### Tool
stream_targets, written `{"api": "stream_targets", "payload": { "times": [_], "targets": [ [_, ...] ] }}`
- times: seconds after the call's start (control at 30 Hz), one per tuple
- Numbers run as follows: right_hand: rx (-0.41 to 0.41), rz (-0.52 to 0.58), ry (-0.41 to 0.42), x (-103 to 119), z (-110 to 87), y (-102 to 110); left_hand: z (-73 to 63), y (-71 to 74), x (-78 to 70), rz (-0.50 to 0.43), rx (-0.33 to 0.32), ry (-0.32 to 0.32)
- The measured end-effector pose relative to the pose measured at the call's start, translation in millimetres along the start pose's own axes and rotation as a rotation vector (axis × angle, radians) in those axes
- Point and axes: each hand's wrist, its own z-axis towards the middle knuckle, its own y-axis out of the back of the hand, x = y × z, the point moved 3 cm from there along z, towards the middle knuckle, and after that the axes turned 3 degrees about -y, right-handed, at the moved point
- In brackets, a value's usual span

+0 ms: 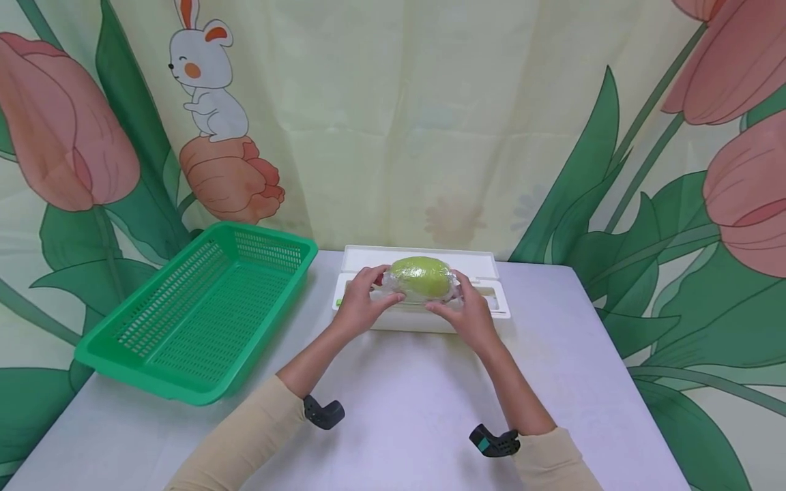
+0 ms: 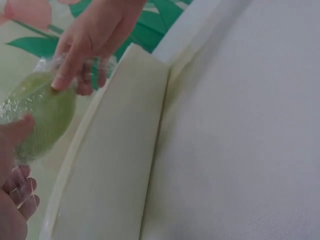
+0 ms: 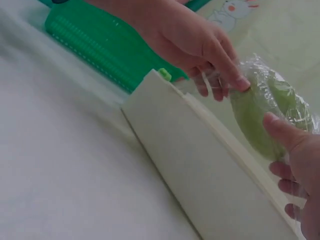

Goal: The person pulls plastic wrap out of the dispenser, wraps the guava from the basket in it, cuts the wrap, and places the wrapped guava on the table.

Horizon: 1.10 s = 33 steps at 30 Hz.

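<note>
A green oval fruit, mango-like (image 1: 420, 276), is wrapped in clear plastic film and held up between both hands over a white lidded box (image 1: 417, 322). The left hand (image 1: 361, 303) pinches its left end, thumb in front and fingers behind. At the other end, the right hand (image 1: 471, 315) grips the film and fruit the same way. Crinkled film (image 3: 262, 65) gathers around the fruit in the right wrist view. The box stands with its lid (image 1: 424, 261) raised at the back; the hands and fruit hide part of its inside.
A green perforated basket (image 1: 245, 354) stands on the left of the white-covered table (image 1: 399, 423). At the box's left end shows a small green slider (image 3: 164, 74). Behind the table hangs a curtain (image 1: 393, 136) printed with tulips and a rabbit.
</note>
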Motion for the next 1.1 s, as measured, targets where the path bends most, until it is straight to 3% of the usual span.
{"api": "stream_targets", "payload": {
  "times": [0.2,0.43,0.63,0.87,1.1],
  "targets": [
    [-0.007,0.02,0.01,-2.7,1.2,-2.9,1.5,-2.8,6.3,-0.056,0.024,0.038],
    [0.004,0.078,0.018,-3.8,4.0,-5.7,2.6,-3.0,7.0,-0.151,0.051,-0.035],
    [0.003,0.118,0.015,-2.6,5.3,-8.2,2.6,-3.3,7.1,-0.077,0.031,-0.154],
    [-0.002,0.107,-0.002,0.3,5.3,-7.3,4.2,-2.5,7.9,-0.057,0.032,-0.118],
    [-0.007,0.104,-0.002,2.4,6.4,-6.0,6.4,-0.7,6.7,-0.06,0.023,-0.134]
  ]
}}
